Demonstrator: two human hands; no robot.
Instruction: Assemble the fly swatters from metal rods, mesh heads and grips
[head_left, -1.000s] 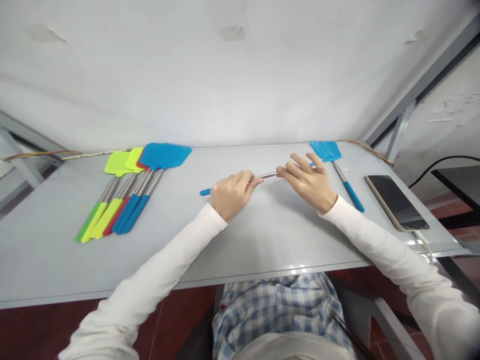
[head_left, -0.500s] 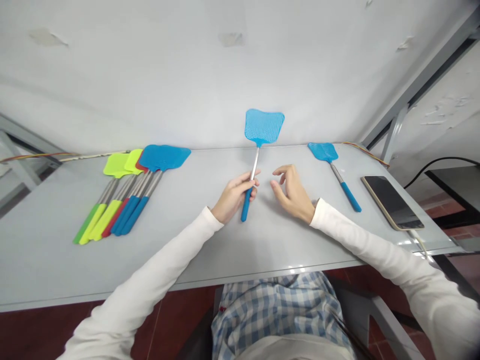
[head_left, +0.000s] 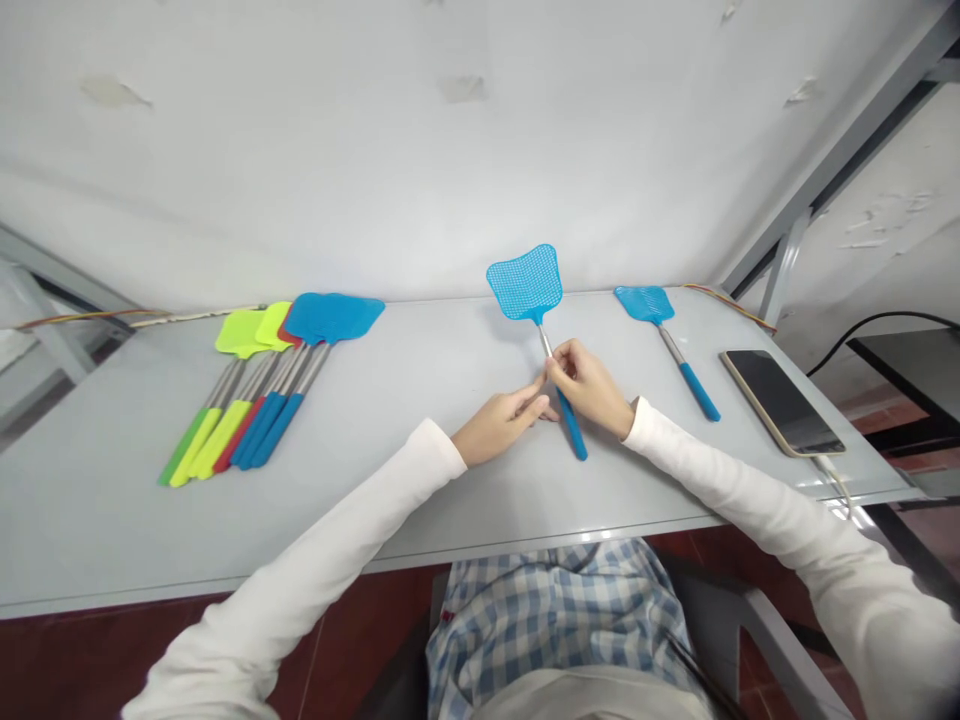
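At far left I see thin wires [head_left: 75,318] reaching the back corner of the grey table [head_left: 427,370], then a bundle of swatters [head_left: 264,418] lying side by side, heads toward the wall [head_left: 360,180]. Its handles run green, yellow, red and blue; a wide blue head overlaps the red head. Next, well apart, I have the left hand [head_left: 508,425], fingers stretched toward the held blue swatter [head_left: 528,285], some of them passing behind its handle. I cannot tell whether this hand grips it. The swatter is in front of me near mid-table, tilted, meshed head up and leftward, handle end toward the near edge. The right hand [head_left: 589,385] pinches it between thumb and curled fingers, where metal shaft meets blue handle. Farther right, 1 spare blue swatter [head_left: 676,352] lies on the table, then a phone [head_left: 781,402], dark screen up, with a white cable [head_left: 832,472] at its near end.
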